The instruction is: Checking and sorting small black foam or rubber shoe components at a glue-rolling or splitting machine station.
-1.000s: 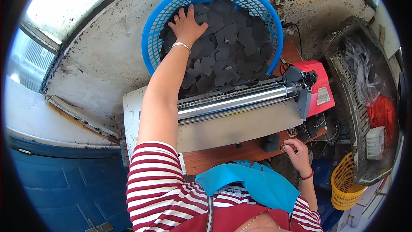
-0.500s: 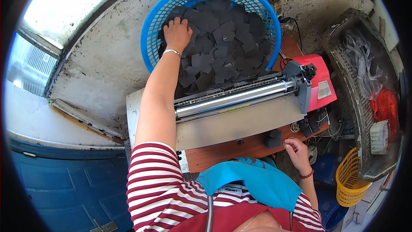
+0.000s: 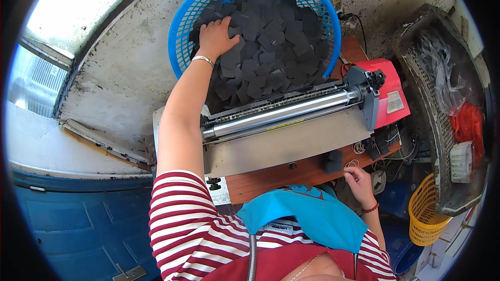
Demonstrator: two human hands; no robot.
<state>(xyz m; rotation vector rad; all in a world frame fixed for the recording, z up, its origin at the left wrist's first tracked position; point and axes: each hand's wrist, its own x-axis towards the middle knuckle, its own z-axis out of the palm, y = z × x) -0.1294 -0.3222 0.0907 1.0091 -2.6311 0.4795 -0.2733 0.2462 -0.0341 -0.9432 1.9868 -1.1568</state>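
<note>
A big blue plastic basket (image 3: 176, 36) holds a heap of dark grey, flat, squarish pieces (image 3: 265, 57). My left hand (image 3: 217, 37) lies on the heap's left side, fingers outstretched and thumb apart, with no piece plainly gripped. Past the table's front edge is my right hand (image 3: 360, 183), its fingers bent and thumb and forefinger close together. A thin pale loop (image 3: 352, 163) shows at those fingertips; whether they hold it cannot be made out. Beside this hand, a small dark block (image 3: 332, 161) sits at the table edge.
Between me and the basket stands a machine with a shiny metal roller (image 3: 281, 114), a flat metal plate (image 3: 291, 143) and a red end housing (image 3: 390, 93). The wooden table (image 3: 255, 184) is below. At right are a grimy tray (image 3: 442, 177) with plastic bags and a yellow basket (image 3: 424, 213).
My left hand has shifted slightly on the heap, its thumb now spread away from the fingers. The basket sits a little higher in view. My right hand is nearly still.
</note>
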